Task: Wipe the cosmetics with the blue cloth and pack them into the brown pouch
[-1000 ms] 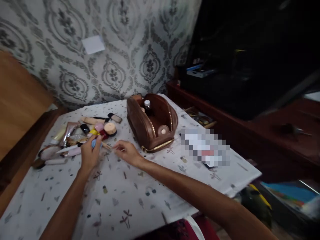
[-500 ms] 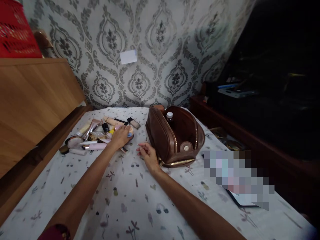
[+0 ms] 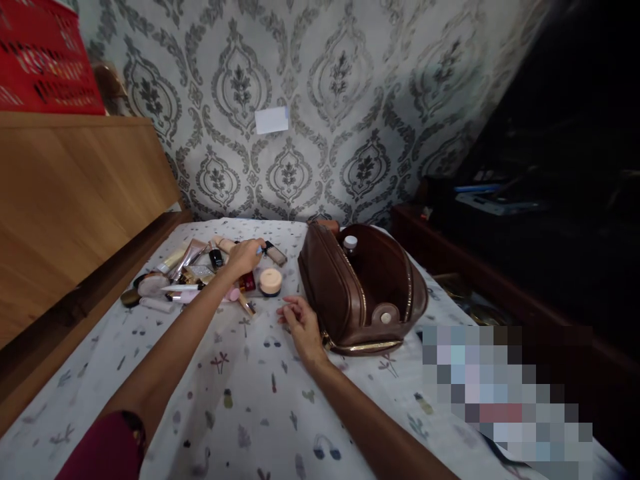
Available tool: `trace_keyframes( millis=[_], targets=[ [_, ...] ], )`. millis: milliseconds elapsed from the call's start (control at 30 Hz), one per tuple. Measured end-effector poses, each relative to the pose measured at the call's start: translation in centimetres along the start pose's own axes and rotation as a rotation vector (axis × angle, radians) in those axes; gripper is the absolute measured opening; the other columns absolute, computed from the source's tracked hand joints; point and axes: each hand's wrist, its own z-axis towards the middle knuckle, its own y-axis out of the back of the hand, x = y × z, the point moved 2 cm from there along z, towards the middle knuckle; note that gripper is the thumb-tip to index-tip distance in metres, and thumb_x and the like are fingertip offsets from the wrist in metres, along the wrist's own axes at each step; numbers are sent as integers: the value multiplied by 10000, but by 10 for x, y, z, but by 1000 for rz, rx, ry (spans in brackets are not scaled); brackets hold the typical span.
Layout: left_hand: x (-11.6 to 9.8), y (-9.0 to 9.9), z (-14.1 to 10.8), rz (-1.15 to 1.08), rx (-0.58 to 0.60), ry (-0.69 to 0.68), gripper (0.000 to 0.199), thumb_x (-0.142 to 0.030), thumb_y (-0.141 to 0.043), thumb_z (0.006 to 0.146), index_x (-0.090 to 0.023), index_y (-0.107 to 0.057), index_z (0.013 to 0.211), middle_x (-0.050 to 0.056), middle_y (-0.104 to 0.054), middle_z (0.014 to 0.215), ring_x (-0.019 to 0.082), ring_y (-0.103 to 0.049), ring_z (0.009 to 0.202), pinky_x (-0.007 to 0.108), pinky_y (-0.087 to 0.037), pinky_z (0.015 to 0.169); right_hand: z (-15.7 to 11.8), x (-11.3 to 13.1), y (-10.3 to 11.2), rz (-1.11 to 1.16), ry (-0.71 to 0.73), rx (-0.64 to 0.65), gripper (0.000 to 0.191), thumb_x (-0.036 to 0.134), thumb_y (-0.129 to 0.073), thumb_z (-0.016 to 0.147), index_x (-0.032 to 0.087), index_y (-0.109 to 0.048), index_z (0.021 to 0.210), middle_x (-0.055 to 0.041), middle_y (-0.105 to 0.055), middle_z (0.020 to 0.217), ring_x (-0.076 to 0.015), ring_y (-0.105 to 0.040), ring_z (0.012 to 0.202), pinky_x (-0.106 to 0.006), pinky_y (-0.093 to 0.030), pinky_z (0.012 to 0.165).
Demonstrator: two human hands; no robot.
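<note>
My left hand (image 3: 245, 257) reaches over the right part of a pile of cosmetics, fingers curled round a small blue item (image 3: 259, 250) that barely shows. A round jar with a peach top (image 3: 271, 282) stands just right of the pile. Beside the open brown bag (image 3: 330, 287) is my right hand (image 3: 301, 323), its fingers loosely bent and apart, holding nothing. A white-capped bottle (image 3: 351, 244) is inside the bag. The pile includes a black bottle (image 3: 216, 259), a pinkish tube (image 3: 190, 255) and a round compact (image 3: 152, 285).
A patterned white cloth (image 3: 245, 400) covers the surface. At the right edge lies a blurred-out flat object (image 3: 500, 393). A wooden cabinet (image 3: 85, 180) bearing a red basket (image 3: 50, 60) stands at left. Behind is a patterned wall.
My left hand has moved up and off the pile's right edge, and the peach-topped jar now shows uncovered. The view has shifted slightly, while my right hand stays beside the bag.
</note>
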Motion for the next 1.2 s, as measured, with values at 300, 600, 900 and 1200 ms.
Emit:
trace_keyframes(
  millis=[300,600,900,1200],
  targets=[
    [-25,-30,50,129,162,-258,376,-375,-634,961,-183,-602,1283,107,-622,1308,247,-642,1119,473,-567,937,-2,-1,2,-18,-6,6,353,472,-633,807,187,-594,1010,-24,-705,791,-149,-657,682,-272,-517,658],
    [-23,-18,37,90,142,-373,383,-237,-620,932,-276,-590,1311,74,-633,1302,256,-613,1180,407,-516,968,-3,-6,3,3,-35,-40,548,500,-649,829,183,-526,1259,-43,-712,919,-150,-663,685,-300,-534,698],
    [-53,19,-19,-36,4,-456,397,-216,-521,950,-273,-561,1340,84,-624,1294,263,-592,1194,352,-496,952,-3,1,0,271,-117,-117,731,682,-683,782,229,-508,1328,-98,-668,1109,-232,-682,963,-324,-564,691],
    [-72,-12,-118,-441,-169,-478,513,0,-510,830,-272,-630,1248,59,-575,1456,240,-473,1409,418,-488,1093,-7,15,-3,339,-137,2,570,714,-684,764,194,-629,990,-36,-663,784,-174,-608,640,-267,-414,489]
  ],
)
